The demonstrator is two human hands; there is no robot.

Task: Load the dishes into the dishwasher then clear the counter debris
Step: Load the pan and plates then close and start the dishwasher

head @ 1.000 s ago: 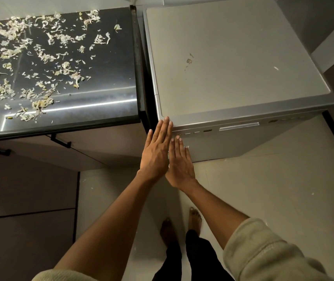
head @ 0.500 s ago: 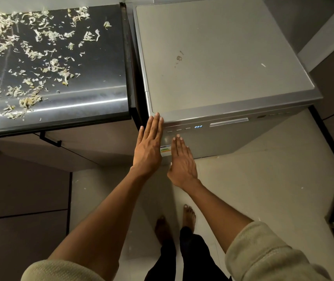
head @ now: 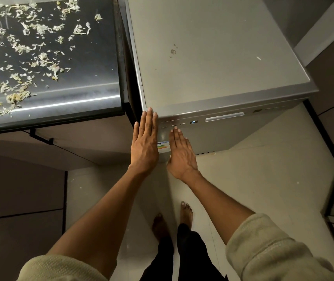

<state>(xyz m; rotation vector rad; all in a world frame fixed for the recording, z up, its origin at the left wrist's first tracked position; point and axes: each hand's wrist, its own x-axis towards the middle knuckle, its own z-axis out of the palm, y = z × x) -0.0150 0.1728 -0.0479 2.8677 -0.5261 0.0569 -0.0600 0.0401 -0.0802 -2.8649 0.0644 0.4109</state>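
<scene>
Dishwasher (head: 218, 63) door shut, contents hidden

dim, warm light; glare streak on the counter (head: 64, 103) (edges bowed).

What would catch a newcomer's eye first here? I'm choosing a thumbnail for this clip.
Probably the two flat hands pressed to the grey dishwasher: the left hand at its front corner, the right hand with fingertips at the button row beside a small lit display. Next, the pale scraps strewn over the dark counter at upper left.
</scene>
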